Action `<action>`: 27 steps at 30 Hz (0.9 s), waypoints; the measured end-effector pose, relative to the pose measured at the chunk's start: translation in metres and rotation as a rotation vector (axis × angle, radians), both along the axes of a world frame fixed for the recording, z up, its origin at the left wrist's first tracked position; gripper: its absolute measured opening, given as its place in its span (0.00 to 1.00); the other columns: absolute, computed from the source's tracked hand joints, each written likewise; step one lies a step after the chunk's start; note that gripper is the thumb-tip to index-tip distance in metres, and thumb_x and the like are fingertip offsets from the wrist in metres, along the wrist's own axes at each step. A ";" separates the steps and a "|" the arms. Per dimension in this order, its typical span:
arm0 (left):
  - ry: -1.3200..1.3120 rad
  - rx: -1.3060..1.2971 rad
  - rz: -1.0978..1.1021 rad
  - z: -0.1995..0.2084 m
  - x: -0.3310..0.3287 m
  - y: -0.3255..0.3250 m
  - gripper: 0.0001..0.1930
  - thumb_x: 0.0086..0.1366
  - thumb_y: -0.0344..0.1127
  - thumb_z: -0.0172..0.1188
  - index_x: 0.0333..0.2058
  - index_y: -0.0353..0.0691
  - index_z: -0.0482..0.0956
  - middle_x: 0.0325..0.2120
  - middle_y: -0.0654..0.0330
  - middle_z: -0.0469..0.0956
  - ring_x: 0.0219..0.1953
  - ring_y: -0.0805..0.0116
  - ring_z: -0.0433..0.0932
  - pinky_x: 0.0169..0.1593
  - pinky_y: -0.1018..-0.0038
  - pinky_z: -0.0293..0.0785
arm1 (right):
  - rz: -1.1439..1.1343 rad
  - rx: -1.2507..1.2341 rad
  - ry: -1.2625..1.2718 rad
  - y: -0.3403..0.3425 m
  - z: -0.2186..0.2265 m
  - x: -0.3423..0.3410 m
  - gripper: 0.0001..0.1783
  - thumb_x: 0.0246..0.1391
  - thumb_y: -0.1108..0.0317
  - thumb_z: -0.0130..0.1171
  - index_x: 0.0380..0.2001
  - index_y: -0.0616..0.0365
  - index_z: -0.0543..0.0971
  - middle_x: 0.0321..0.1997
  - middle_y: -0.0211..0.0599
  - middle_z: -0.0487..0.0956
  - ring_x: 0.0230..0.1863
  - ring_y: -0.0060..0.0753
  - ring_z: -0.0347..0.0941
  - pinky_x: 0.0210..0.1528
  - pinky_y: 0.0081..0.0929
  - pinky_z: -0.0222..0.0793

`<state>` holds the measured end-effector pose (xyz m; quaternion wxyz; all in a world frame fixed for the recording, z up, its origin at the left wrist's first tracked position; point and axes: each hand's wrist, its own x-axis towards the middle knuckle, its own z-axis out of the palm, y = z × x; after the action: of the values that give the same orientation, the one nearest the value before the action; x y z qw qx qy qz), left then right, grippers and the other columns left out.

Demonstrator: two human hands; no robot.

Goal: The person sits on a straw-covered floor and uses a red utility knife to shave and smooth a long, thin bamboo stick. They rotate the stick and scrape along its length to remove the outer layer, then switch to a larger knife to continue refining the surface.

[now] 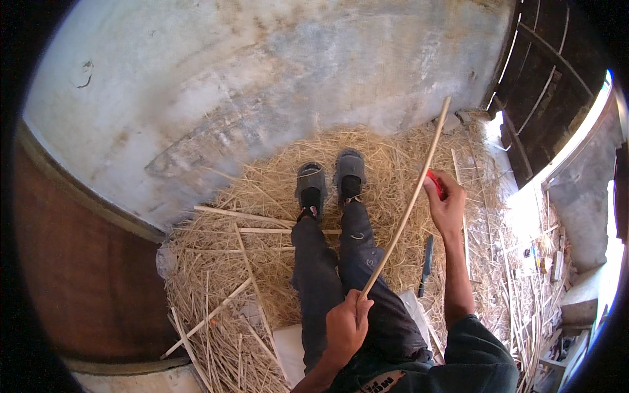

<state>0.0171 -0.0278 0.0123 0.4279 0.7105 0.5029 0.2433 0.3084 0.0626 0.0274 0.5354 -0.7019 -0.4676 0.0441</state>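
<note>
A long, thin wooden strip (400, 226) slants up and away from my lap, its far end near the wall. My left hand (347, 322) is closed around its lower end, above my thighs. Farther up, my right hand (448, 204) grips a small red object (438, 186), holding it against or right beside the strip. Most of that object is hidden by my fingers, so its kind does not show. On the straw below my right wrist lies a dark-bladed knife (427, 262).
Straw-like shavings (386, 154) cover the floor around my outstretched legs. Loose wooden strips (209, 318) lie to the left, and several more (517, 314) to the right. A stained wall (262, 72) rises ahead. A brown panel (85, 262) stands left, a dark door (544, 72) far right.
</note>
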 end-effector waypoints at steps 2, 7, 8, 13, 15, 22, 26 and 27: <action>-0.028 0.044 0.051 -0.003 -0.002 0.006 0.13 0.77 0.42 0.54 0.39 0.37 0.76 0.22 0.47 0.77 0.26 0.41 0.79 0.29 0.56 0.72 | 0.030 0.035 0.044 -0.002 -0.001 -0.004 0.15 0.65 0.60 0.65 0.43 0.62 0.85 0.23 0.28 0.77 0.22 0.18 0.65 0.25 0.23 0.59; -0.255 0.173 0.138 -0.006 0.002 0.035 0.13 0.79 0.38 0.46 0.42 0.35 0.76 0.25 0.56 0.74 0.23 0.67 0.70 0.29 0.67 0.66 | 0.303 0.033 -0.002 -0.035 -0.012 -0.052 0.15 0.60 0.62 0.69 0.43 0.61 0.85 0.32 0.37 0.83 0.27 0.27 0.77 0.30 0.26 0.71; -0.273 0.155 0.135 -0.002 0.001 0.037 0.13 0.79 0.38 0.47 0.43 0.35 0.76 0.25 0.56 0.74 0.24 0.68 0.70 0.30 0.68 0.67 | 0.379 0.018 -0.016 -0.043 -0.011 -0.061 0.15 0.58 0.62 0.70 0.43 0.60 0.85 0.33 0.37 0.84 0.28 0.29 0.79 0.31 0.27 0.73; -0.427 0.188 0.147 0.003 0.009 0.048 0.28 0.69 0.59 0.63 0.44 0.34 0.76 0.26 0.58 0.74 0.25 0.68 0.74 0.30 0.71 0.72 | 0.626 0.028 -0.075 -0.058 -0.001 -0.090 0.16 0.51 0.64 0.76 0.42 0.56 0.86 0.34 0.38 0.85 0.31 0.38 0.84 0.33 0.32 0.78; -0.358 0.205 0.172 0.001 0.011 0.047 0.33 0.63 0.64 0.65 0.44 0.35 0.76 0.25 0.58 0.74 0.25 0.66 0.74 0.30 0.70 0.72 | 0.645 0.036 -0.107 -0.058 -0.003 -0.093 0.16 0.51 0.63 0.76 0.42 0.55 0.87 0.32 0.36 0.84 0.30 0.37 0.83 0.32 0.31 0.78; -0.235 0.277 0.231 0.011 0.019 0.046 0.34 0.57 0.67 0.69 0.43 0.39 0.77 0.23 0.57 0.77 0.26 0.55 0.80 0.29 0.64 0.74 | 0.630 0.028 -0.223 -0.059 -0.006 -0.102 0.16 0.49 0.63 0.74 0.43 0.52 0.87 0.28 0.32 0.80 0.26 0.37 0.81 0.26 0.33 0.76; -0.159 0.305 0.236 0.009 0.019 0.047 0.33 0.57 0.68 0.68 0.41 0.40 0.77 0.23 0.55 0.79 0.26 0.50 0.82 0.28 0.61 0.74 | 0.594 0.038 -0.226 -0.060 -0.006 -0.106 0.16 0.47 0.64 0.72 0.43 0.50 0.87 0.28 0.31 0.80 0.25 0.37 0.80 0.26 0.32 0.76; -0.120 0.326 0.237 0.005 0.019 0.048 0.33 0.57 0.68 0.67 0.40 0.40 0.77 0.22 0.55 0.78 0.26 0.49 0.82 0.28 0.61 0.74 | 0.577 0.040 -0.232 -0.060 -0.007 -0.107 0.16 0.47 0.63 0.71 0.42 0.49 0.87 0.28 0.31 0.80 0.25 0.37 0.80 0.26 0.32 0.76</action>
<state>0.0362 0.0201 0.0176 0.3047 0.6904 0.5107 0.4119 0.2015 0.0023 0.0207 0.4575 -0.5298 -0.7064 0.1049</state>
